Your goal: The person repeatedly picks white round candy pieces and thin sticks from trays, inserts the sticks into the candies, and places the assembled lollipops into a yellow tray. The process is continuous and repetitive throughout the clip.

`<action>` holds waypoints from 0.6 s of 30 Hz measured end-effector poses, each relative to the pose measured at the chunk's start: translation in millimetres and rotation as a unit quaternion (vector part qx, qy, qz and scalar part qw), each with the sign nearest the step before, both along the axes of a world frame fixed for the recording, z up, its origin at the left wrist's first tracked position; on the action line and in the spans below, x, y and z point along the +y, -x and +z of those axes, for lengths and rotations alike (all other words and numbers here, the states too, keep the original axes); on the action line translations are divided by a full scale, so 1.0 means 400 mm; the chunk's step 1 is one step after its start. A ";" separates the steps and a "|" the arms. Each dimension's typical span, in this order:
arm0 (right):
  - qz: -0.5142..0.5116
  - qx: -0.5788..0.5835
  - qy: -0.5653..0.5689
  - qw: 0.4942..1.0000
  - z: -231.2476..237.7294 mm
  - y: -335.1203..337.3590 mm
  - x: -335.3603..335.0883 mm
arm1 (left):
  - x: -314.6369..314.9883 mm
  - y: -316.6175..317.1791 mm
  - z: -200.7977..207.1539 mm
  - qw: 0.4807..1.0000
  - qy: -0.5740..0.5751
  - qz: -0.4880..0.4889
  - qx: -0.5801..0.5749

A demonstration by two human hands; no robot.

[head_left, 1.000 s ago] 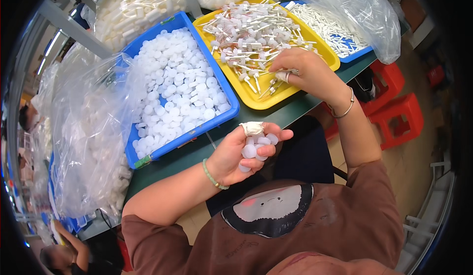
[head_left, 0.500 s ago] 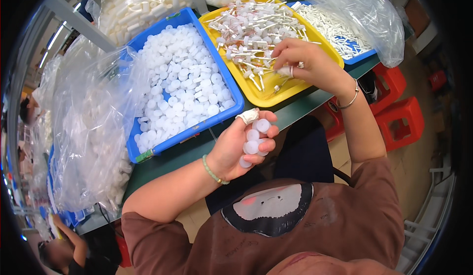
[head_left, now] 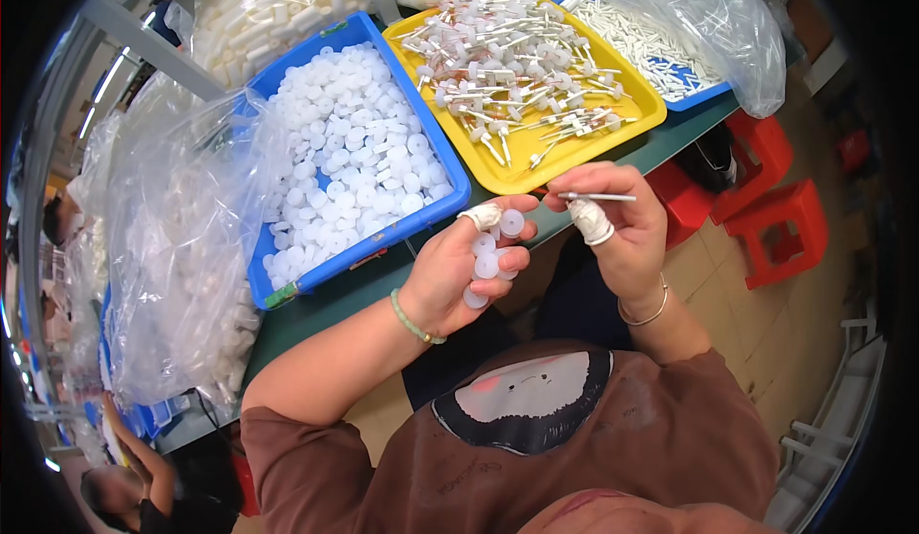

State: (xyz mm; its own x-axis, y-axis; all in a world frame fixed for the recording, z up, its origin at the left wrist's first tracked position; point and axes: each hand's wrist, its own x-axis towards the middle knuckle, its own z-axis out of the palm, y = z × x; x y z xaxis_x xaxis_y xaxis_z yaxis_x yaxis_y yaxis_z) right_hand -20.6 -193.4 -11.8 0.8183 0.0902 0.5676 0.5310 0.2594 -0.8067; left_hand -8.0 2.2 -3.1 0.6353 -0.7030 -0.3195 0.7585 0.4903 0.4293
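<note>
Several small translucent white plastic discs lie in the curled fingers of my left hand, one of them up by the thumb and fingertips. My right hand pinches a thin white rod with a greyish end, held nearly level just right of the left fingertips. The rod and the discs are apart. White coverings wrap both thumbs. Beyond my hands, a yellow tray bears a heap of rods fitted with discs. Left of it, a blue tray contains many loose discs.
A second blue tray with short white tubes stands at the far right, partly under a clear plastic bag. Bagged white parts crowd the left. Red stools stand right of the green table. Another person sits lower left.
My right hand has drawn back from the yellow tray to beside my left hand, and the rod now shows plainly in its fingers. My left hand still holds the discs.
</note>
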 end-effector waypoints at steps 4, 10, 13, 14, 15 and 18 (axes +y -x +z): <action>-0.019 -0.044 0.025 0.999 -0.014 0.021 0.008 | -0.003 -0.001 -0.005 1.000 -0.006 0.006 -0.028; -0.038 -0.052 0.028 0.998 -0.038 0.023 0.010 | -0.010 0.002 0.010 0.998 -0.044 0.033 -0.037; -0.059 -0.058 0.041 0.996 -0.038 0.021 0.013 | -0.008 0.003 0.009 0.997 -0.045 0.031 -0.051; -0.070 -0.059 0.047 0.995 -0.035 0.022 0.015 | -0.008 0.003 0.009 0.997 -0.047 0.030 -0.057; -0.081 -0.061 0.054 0.993 -0.032 0.023 0.016 | -0.009 0.004 0.009 0.996 -0.049 0.029 -0.062; -0.140 -0.126 0.120 0.975 -0.031 0.011 0.015 | -0.010 0.006 0.016 0.996 -0.054 0.032 -0.056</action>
